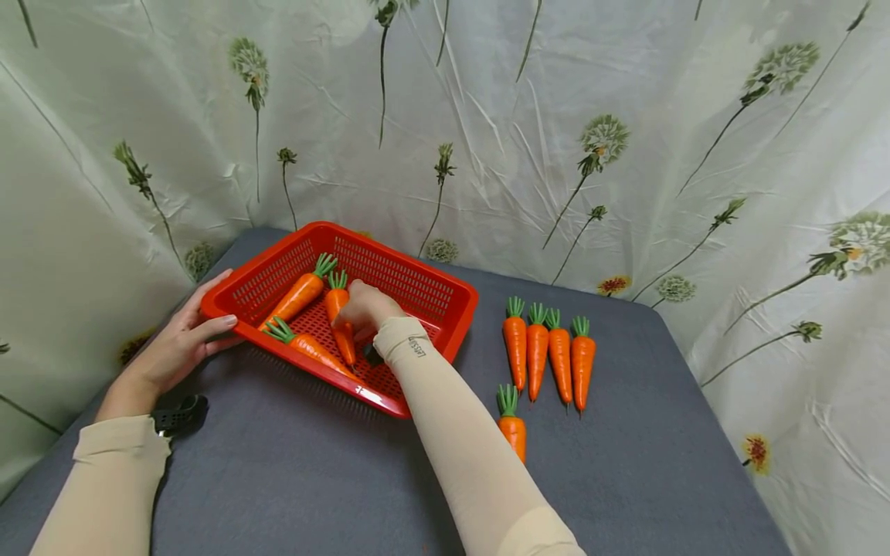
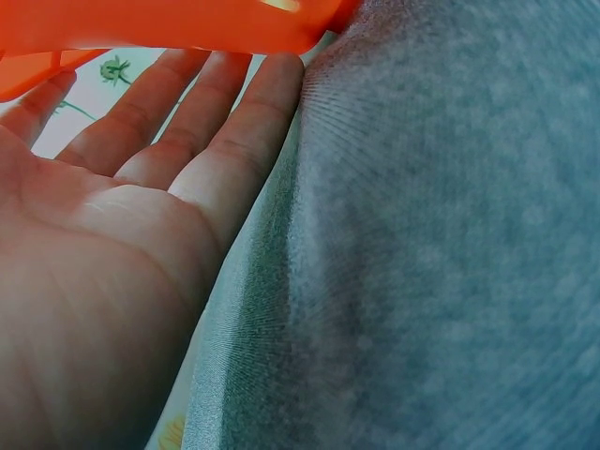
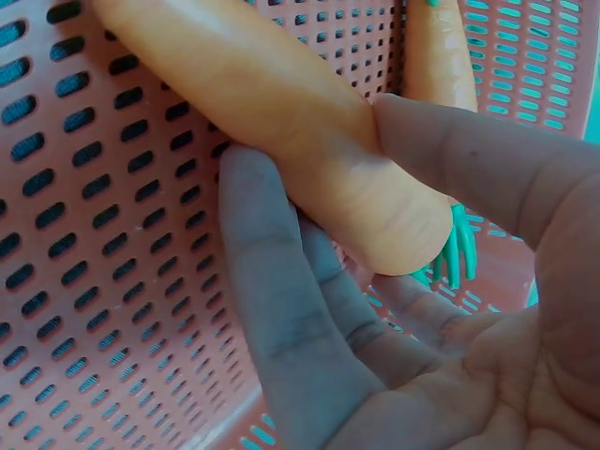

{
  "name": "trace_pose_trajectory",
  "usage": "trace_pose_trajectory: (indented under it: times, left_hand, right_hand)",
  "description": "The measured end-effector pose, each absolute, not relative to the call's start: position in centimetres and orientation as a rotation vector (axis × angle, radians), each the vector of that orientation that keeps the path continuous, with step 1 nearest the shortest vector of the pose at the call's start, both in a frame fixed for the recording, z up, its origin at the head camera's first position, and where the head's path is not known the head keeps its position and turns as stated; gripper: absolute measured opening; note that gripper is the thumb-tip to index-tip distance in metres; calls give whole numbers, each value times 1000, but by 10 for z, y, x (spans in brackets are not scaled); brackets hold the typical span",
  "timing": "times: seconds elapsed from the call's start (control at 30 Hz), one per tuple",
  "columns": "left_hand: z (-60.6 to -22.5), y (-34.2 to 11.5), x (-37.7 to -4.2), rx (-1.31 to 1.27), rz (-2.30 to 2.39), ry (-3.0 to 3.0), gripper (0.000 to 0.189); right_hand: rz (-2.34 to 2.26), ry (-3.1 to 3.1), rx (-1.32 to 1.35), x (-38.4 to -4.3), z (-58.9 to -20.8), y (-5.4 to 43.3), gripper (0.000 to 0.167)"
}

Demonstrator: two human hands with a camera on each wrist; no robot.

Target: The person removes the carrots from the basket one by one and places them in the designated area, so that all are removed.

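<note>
A red plastic basket (image 1: 445,297) with slotted walls holds several carrots with green tops. My right hand (image 1: 365,309) reaches into it and grips the middle carrot (image 1: 338,305) near its leafy end. The right wrist view shows the thumb on one side of that carrot (image 3: 309,131) and the fingers (image 3: 272,244) on the other. Beside it lie a carrot (image 1: 299,296) to the left and another (image 1: 316,349) along the near wall. My left hand (image 1: 177,340) rests against the basket's left corner, thumb at the rim; in the left wrist view its fingers (image 2: 244,141) extend straight to the basket's edge.
Right of the basket, several carrots (image 1: 537,347) lie side by side on the grey table cloth (image 1: 647,432), tops pointing away. One more carrot (image 1: 512,432) lies nearer, partly hidden by my right sleeve. A flower-printed curtain (image 1: 514,170) hangs behind the table.
</note>
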State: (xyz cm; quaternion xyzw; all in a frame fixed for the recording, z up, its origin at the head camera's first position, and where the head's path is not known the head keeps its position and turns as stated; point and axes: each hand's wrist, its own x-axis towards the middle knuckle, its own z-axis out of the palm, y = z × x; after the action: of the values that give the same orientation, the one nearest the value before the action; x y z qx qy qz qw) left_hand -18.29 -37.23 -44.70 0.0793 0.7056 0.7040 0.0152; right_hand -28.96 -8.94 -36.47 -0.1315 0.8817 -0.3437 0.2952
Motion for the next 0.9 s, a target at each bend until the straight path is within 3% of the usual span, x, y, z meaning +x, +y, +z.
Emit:
trace_pose_trajectory:
  times: [0.13, 0.9]
  left_hand:
    - [-447, -372, -183, 251, 2198, 2192, 79]
    - [-449, -372, -182, 257, 2197, 2190, 79]
  right_hand:
    - [-937, 2345, -352, -288, -361, -89, 41]
    - [-1002, 2317, -380, -288, -347, -80, 41]
